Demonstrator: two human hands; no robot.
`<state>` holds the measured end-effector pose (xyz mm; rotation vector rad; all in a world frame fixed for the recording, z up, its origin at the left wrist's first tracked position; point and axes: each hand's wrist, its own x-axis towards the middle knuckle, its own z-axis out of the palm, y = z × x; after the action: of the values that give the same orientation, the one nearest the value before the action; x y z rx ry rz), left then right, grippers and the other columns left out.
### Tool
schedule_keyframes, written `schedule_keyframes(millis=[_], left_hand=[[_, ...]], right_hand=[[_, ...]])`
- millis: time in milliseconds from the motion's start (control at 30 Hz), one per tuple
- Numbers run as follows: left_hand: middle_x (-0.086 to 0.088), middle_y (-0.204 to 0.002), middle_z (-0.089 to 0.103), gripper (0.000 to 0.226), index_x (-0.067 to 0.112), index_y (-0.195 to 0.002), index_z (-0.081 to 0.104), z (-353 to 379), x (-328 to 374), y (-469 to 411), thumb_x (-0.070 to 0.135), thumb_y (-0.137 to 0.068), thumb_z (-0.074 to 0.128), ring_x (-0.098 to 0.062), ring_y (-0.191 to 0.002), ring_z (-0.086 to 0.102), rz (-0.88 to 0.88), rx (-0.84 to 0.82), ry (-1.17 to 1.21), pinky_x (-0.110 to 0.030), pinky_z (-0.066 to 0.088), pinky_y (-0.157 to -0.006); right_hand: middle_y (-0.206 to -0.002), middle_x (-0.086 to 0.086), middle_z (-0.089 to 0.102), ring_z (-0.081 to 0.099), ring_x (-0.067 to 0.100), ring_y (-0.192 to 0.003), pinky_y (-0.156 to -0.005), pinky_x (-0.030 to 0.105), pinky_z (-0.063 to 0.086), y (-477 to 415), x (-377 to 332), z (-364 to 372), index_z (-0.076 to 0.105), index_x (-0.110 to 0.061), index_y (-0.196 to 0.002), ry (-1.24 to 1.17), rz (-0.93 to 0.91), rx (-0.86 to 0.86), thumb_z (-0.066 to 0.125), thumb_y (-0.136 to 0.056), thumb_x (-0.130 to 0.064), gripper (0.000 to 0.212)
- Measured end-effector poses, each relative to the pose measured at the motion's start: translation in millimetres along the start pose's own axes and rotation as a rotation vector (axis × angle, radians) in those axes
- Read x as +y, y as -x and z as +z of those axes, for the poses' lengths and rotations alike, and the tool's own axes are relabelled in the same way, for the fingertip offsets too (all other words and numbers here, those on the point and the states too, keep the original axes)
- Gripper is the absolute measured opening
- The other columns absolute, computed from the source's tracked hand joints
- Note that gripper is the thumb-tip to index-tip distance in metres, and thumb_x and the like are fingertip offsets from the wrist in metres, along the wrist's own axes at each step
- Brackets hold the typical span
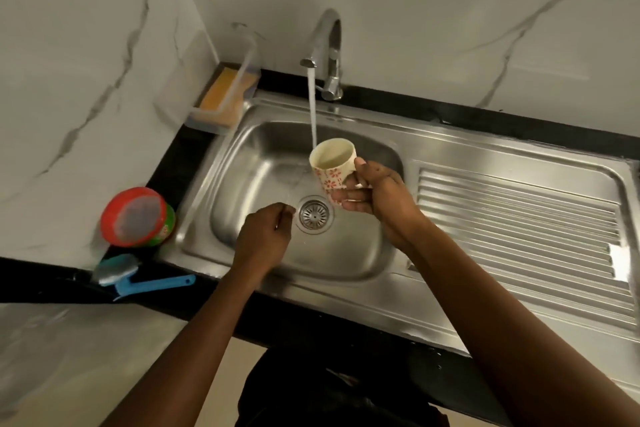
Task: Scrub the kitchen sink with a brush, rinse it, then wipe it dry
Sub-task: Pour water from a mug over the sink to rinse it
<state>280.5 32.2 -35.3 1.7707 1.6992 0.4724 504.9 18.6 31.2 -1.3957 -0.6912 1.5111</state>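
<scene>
A steel sink (pixel 242 184) with a round drain strainer (pixel 313 215) lies below me. Water runs from the chrome tap (pixel 327 45) into a cream cup with red flowers (pixel 332 163). My right hand (pixel 374 198) grips that cup, tilted, over the basin under the stream. My left hand (pixel 265 236) hovers over the basin left of the drain, fingers loosely curled and holding nothing. A blue-handled brush (pixel 138 279) lies on the black counter at the sink's front left corner.
A red-lidded round tub (pixel 135 217) stands on the counter left of the basin. A clear holder with a yellow sponge (pixel 221 97) sits at the back left corner. The ribbed drainboard (pixel 519 239) stretches to the right. Marble wall panels rise behind and to the left.
</scene>
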Motion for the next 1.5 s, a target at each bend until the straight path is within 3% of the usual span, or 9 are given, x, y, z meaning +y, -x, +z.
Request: schedule_keyframes(millis=[233, 333, 633, 867, 1133, 1267, 1400, 1500], left_hand=[[0.007, -0.086, 0.077, 0.02, 0.023, -0.105, 0.079, -44, -30, -41, 0.031, -0.102, 0.061, -0.018, -0.087, 0.073, 0.044, -0.013, 0.046, -0.035, 0.058, -0.079], [0.006, -0.095, 0.079, 0.018, 0.023, -0.105, 0.079, -53, -37, -49, 0.032, -0.101, 0.064, -0.014, -0.089, 0.073, 0.064, 0.0, 0.05, -0.035, 0.059, -0.084], [0.005, -0.093, 0.079, 0.016, 0.02, -0.101, 0.08, -77, -56, -61, 0.024, -0.1, 0.064, -0.011, -0.088, 0.072, 0.047, 0.042, 0.092, -0.028, 0.055, -0.082], [0.007, -0.096, 0.079, 0.017, 0.019, -0.102, 0.08, -86, -71, -65, 0.025, -0.099, 0.064, -0.008, -0.091, 0.073, 0.025, -0.014, 0.128, -0.035, 0.059, -0.09], [0.007, -0.1, 0.078, 0.017, 0.019, -0.105, 0.08, -86, -85, -61, 0.025, -0.099, 0.065, -0.007, -0.094, 0.073, 0.008, -0.052, 0.138, -0.038, 0.06, -0.093], [0.007, -0.1, 0.078, 0.015, 0.02, -0.106, 0.079, -85, -95, -57, 0.021, -0.099, 0.066, -0.007, -0.094, 0.073, 0.009, -0.096, 0.114, -0.038, 0.06, -0.093], [0.006, -0.106, 0.078, 0.018, 0.021, -0.11, 0.078, -86, -104, -50, 0.019, -0.1, 0.064, -0.01, -0.097, 0.072, 0.001, -0.139, 0.063, -0.039, 0.06, -0.094], [0.001, -0.118, 0.076, 0.023, 0.022, -0.119, 0.076, -90, -104, -46, 0.02, -0.101, 0.061, -0.017, -0.109, 0.07, 0.049, -0.185, -0.051, -0.038, 0.055, -0.102]], right_hand=[[-0.094, 0.006, 0.076, 0.076, 0.031, -0.105, -0.083, 0.035, 0.06, -55, -2, 53, 0.059, -0.013, -0.095, -0.171, -0.021, 0.098, 0.043, -0.112, -0.035, 0.033], [-0.093, 0.006, 0.076, 0.077, 0.029, -0.102, -0.086, 0.036, 0.061, -60, -4, 61, 0.06, -0.01, -0.099, -0.171, -0.04, 0.119, 0.042, -0.112, -0.034, 0.032], [-0.089, 0.004, 0.076, 0.076, 0.03, -0.101, -0.084, 0.033, 0.061, -61, -10, 74, 0.06, -0.014, -0.084, -0.192, -0.094, 0.095, 0.046, -0.111, -0.033, 0.036], [-0.086, 0.002, 0.076, 0.076, 0.029, -0.099, -0.084, 0.034, 0.061, -62, -16, 79, 0.062, -0.016, -0.08, -0.221, -0.133, 0.068, 0.045, -0.111, -0.031, 0.039], [-0.088, 0.003, 0.076, 0.077, 0.028, -0.098, -0.091, 0.038, 0.061, -64, -13, 75, 0.062, -0.013, -0.087, -0.195, -0.131, 0.07, 0.045, -0.111, -0.032, 0.035], [-0.089, 0.004, 0.075, 0.076, 0.029, -0.1, -0.088, 0.036, 0.061, -64, -4, 69, 0.061, -0.013, -0.089, -0.147, -0.116, 0.063, 0.044, -0.111, -0.032, 0.034], [-0.09, 0.008, 0.076, 0.077, 0.03, -0.097, -0.092, 0.043, 0.059, -63, 17, 69, 0.063, -0.009, -0.097, -0.114, -0.049, 0.086, 0.045, -0.111, -0.031, 0.032], [-0.085, 0.01, 0.077, 0.077, 0.027, -0.085, -0.083, 0.042, 0.061, -70, 39, 87, 0.064, -0.002, -0.11, -0.013, 0.039, 0.12, 0.047, -0.111, -0.027, 0.031]])
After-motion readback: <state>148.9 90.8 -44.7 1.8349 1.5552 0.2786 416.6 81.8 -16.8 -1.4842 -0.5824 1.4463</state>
